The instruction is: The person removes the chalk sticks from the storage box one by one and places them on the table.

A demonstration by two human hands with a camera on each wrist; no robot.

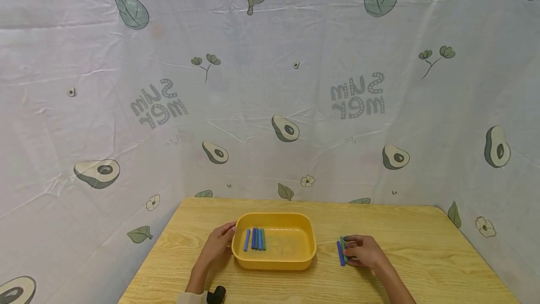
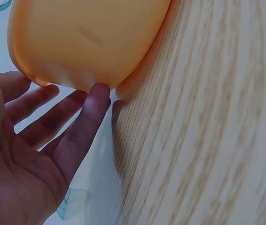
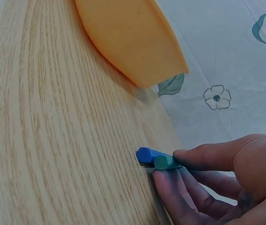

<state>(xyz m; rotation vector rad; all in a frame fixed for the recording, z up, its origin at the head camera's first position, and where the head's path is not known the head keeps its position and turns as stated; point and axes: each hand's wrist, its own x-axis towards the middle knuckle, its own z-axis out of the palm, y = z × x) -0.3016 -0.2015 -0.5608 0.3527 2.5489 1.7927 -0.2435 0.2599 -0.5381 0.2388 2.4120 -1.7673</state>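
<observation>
A yellow plastic tray (image 1: 291, 265) stands on the table, with several blue and green chalk sticks (image 1: 259, 239) side by side in its left part. My left hand (image 1: 220, 243) is at the tray's left end. In the left wrist view its fingertips (image 2: 99, 93) touch the outer wall, fingers loosely extended. Right of the tray, my right hand (image 1: 366, 251) pinches a green chalk stick (image 3: 164, 162) between thumb and fingers. A blue chalk stick (image 1: 340, 253) lies alongside the green one, on its left. Dark smudges show on the right fingertips (image 3: 163, 180).
The light wood table (image 1: 422, 247) reaches back to a pale printed sheet (image 1: 253, 97), which hangs behind and along both sides. Coloured dust marks the tray floor. A black wrist strap piece (image 1: 217, 294) sits at the left wrist.
</observation>
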